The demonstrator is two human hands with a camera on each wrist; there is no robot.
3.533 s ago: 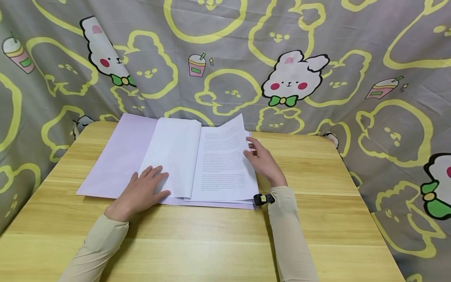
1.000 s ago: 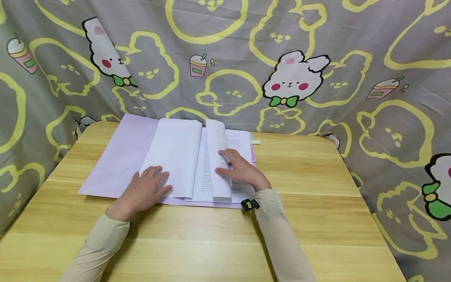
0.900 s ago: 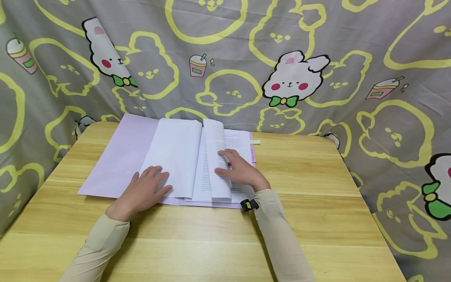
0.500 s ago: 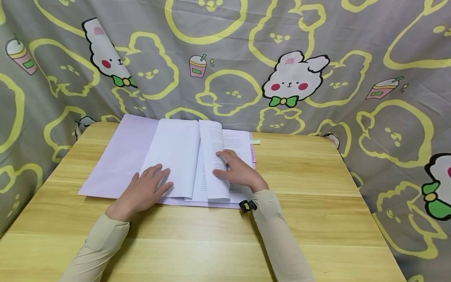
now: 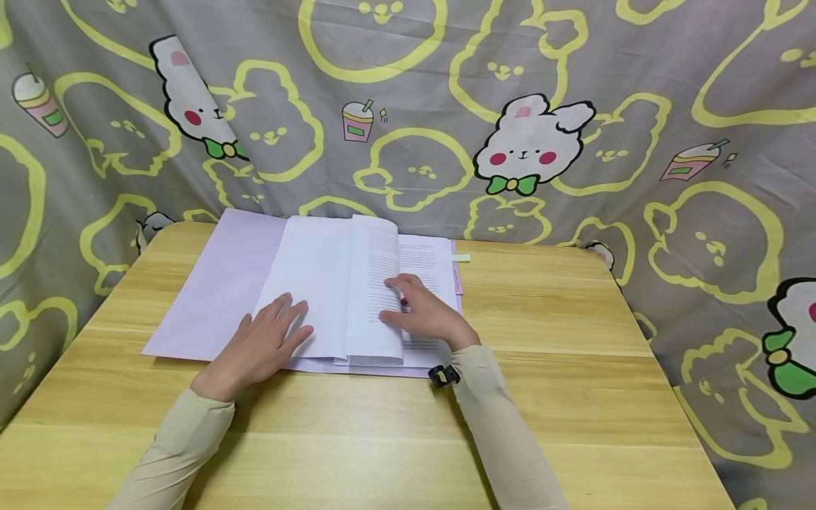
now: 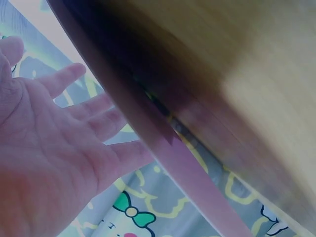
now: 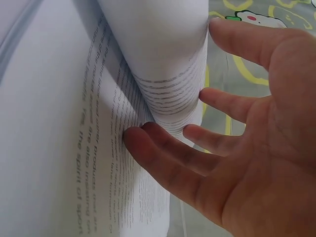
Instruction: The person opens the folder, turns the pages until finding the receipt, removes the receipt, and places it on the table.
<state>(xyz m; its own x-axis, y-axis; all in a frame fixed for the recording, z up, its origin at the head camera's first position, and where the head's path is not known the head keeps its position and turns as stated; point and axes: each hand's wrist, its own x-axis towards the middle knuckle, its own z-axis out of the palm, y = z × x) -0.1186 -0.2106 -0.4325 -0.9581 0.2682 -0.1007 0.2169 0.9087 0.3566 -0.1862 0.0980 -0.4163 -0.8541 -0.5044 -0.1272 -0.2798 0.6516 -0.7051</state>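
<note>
A printed booklet with a lilac cover (image 5: 210, 283) lies spread on the table. My left hand (image 5: 255, 347) rests over its blank left-hand page (image 5: 319, 262), fingers spread. In the left wrist view, the palm of the left hand (image 6: 54, 158) shows beside the lilac cover's edge (image 6: 177, 168). A printed leaf (image 5: 376, 248) is rolled over to the left. My right hand (image 5: 427, 308) touches this curled leaf with extended fingers. In the right wrist view, several fingertips meet the curled leaf (image 7: 168, 64), while two fingers (image 7: 163, 165) reach down to the printed page (image 7: 108, 163) beneath.
The wooden table (image 5: 357, 439) extends in front of the booklet and to its right. A pale green tab (image 5: 462, 258) and a pink tab (image 5: 457, 278) stick out from the booklet's right edge. Behind the table hangs a grey patterned curtain (image 5: 440, 85).
My right hand has moved left from the booklet's right edge, rolling the leaf over towards the left page. The tabs have come into view. My left hand has stayed nearly still.
</note>
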